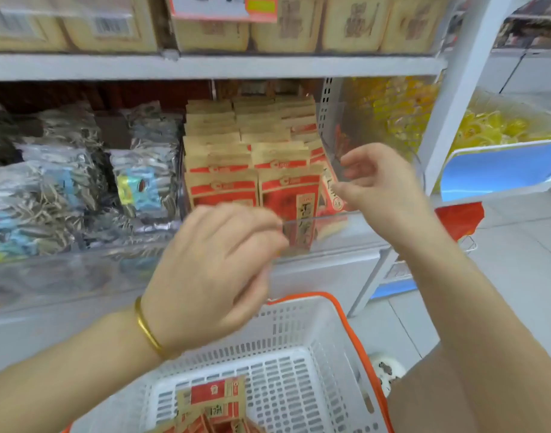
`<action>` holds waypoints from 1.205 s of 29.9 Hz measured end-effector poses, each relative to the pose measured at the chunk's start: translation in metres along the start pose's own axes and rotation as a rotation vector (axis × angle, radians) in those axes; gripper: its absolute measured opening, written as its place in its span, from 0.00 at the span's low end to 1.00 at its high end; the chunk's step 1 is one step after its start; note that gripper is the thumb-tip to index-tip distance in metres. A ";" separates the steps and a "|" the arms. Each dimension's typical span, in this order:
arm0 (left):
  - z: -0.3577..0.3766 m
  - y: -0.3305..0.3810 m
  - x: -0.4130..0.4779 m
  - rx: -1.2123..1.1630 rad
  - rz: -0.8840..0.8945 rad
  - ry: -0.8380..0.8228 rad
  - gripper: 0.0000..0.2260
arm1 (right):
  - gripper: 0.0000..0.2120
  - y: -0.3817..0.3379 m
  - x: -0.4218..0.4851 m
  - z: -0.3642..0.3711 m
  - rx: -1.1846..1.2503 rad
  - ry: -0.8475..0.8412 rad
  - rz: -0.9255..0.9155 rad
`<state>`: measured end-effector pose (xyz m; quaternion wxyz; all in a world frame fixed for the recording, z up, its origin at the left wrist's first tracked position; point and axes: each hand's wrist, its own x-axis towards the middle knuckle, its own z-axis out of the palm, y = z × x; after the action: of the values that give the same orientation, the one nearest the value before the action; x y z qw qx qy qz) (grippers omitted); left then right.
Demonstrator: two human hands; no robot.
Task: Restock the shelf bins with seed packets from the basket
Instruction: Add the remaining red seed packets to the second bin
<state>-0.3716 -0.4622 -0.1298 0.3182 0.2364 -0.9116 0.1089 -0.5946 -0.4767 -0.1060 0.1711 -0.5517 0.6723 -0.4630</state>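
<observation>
Kraft-brown seed packets (252, 170) with red bands are being kept upright in rows in the clear bin (330, 215), just beyond the fingertips. Its front edge is being met by the curled fingers of the left hand (211, 270); whether it is pinched cannot be told. The right hand (383, 185) is being held loosely curled, gripping nothing. Others are lying in the basket (299, 339) below.

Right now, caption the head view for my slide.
Left hand and right hand at the clear bin of red-and-tan seed packets, above a white basket holding more.
</observation>
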 end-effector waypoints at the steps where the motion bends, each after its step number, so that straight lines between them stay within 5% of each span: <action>1: 0.003 0.004 -0.017 -0.023 0.033 -0.094 0.11 | 0.12 -0.006 -0.024 -0.003 0.092 -0.048 -0.023; 3: 0.016 0.002 -0.056 -0.050 0.067 -0.363 0.09 | 0.12 -0.008 -0.059 0.009 0.163 -0.225 -0.003; 7: 0.054 -0.019 -0.127 -0.054 -0.047 -0.873 0.13 | 0.07 0.043 -0.089 0.095 -0.108 -0.777 0.198; 12: 0.080 -0.027 -0.167 0.040 -0.159 -1.204 0.14 | 0.14 0.153 -0.125 0.189 -0.514 -1.246 0.434; 15: 0.083 -0.027 -0.171 0.054 -0.202 -1.300 0.15 | 0.26 0.198 -0.155 0.228 -0.457 -1.189 0.554; 19: 0.083 -0.033 -0.175 0.068 -0.240 -1.315 0.15 | 0.40 0.229 -0.182 0.287 -0.373 -1.068 0.444; 23: 0.082 -0.036 -0.178 0.020 -0.282 -1.343 0.15 | 0.31 0.237 -0.187 0.322 -0.373 -1.027 0.555; 26: 0.085 -0.037 -0.180 0.011 -0.285 -1.368 0.16 | 0.05 0.235 -0.185 0.321 -0.469 -1.035 0.592; 31: 0.089 -0.037 -0.180 -0.010 -0.282 -1.372 0.16 | 0.09 0.236 -0.208 0.289 -0.470 -1.194 0.785; 36: 0.089 -0.034 -0.181 -0.018 -0.289 -1.370 0.15 | 0.06 0.231 -0.227 0.282 -0.398 -1.075 0.794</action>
<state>-0.2779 -0.4569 -0.3110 -0.3148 0.3679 -0.8673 -0.1157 -0.4450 -0.4036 -0.5022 0.5322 -0.4375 0.7173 0.1037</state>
